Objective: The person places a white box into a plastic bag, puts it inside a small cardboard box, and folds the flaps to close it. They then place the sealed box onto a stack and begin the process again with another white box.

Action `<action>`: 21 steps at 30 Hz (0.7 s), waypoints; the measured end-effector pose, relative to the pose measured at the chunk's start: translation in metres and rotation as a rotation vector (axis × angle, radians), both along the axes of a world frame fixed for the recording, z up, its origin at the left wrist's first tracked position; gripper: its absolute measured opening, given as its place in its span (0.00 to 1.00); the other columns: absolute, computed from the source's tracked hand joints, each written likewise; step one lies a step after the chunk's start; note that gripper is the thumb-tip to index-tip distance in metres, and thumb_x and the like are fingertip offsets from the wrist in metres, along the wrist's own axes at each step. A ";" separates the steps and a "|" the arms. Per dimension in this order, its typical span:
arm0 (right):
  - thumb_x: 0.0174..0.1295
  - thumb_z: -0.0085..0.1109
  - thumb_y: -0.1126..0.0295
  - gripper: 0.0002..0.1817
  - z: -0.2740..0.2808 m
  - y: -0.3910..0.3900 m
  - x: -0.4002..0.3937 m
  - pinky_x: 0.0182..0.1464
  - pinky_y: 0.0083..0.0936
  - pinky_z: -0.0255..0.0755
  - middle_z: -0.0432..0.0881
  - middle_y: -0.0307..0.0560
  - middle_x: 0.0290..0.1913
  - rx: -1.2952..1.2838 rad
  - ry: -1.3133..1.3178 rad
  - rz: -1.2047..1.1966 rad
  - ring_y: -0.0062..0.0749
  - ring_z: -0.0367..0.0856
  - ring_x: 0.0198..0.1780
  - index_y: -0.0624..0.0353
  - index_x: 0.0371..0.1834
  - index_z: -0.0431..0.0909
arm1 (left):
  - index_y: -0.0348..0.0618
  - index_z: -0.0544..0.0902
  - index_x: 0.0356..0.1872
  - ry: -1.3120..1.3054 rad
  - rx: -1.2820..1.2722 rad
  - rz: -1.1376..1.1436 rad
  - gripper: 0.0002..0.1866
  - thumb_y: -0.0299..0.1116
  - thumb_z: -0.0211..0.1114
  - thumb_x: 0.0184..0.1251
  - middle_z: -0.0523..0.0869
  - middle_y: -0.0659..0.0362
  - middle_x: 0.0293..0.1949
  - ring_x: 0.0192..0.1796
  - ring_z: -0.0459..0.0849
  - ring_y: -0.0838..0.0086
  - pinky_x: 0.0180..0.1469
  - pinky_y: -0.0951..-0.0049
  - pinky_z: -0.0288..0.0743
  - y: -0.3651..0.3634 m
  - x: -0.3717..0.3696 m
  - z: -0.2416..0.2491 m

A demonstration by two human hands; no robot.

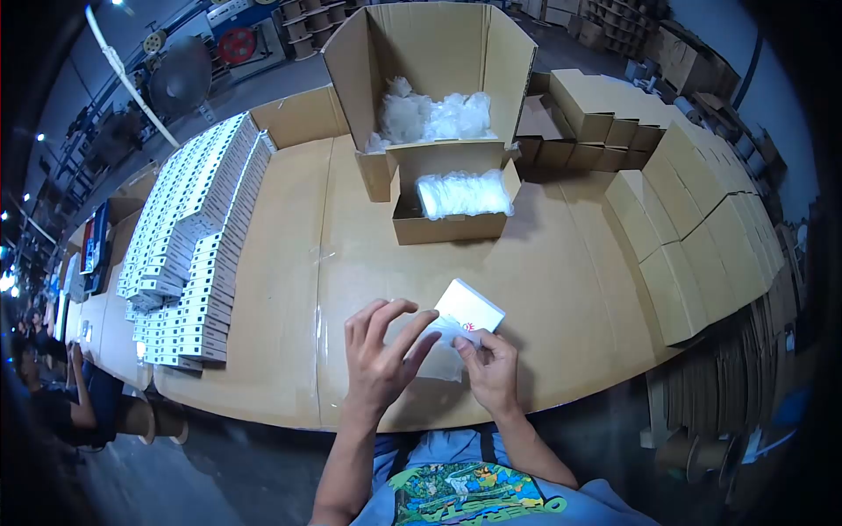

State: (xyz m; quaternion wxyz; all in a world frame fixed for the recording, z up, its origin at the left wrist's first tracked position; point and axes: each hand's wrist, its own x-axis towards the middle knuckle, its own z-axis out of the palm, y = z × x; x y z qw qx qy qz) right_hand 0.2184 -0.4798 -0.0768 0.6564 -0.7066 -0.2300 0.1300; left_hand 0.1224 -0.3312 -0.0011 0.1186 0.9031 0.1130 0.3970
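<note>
A small white box [478,305] with red print lies tilted on the cardboard-covered table in front of me. Clear plastic film [443,366], which looks like a thin bag, hangs at its near side. My right hand [493,373] pinches the film between thumb and fingers, right at the box's near corner. To the left, my left hand [384,351] is raised with its fingers spread and bent, its thumb and index tips close to the film.
An open carton [452,230] with plastic-wrapped items stands ahead, before a bigger box [430,53] of crumpled plastic film. White boxes [197,237] are stacked at left, brown cartons [693,237] at right. The table's near edge [289,422] curves before me. Another person's arm [81,394] shows far left.
</note>
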 end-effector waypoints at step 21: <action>0.62 0.74 0.69 0.10 0.010 0.008 0.008 0.42 0.34 0.77 0.86 0.54 0.37 -0.207 -0.167 -0.013 0.40 0.86 0.39 0.63 0.41 0.88 | 0.43 0.84 0.38 0.190 -0.188 -0.243 0.12 0.22 0.76 0.53 0.85 0.58 0.41 0.51 0.82 0.59 0.54 0.57 0.76 0.027 0.009 -0.007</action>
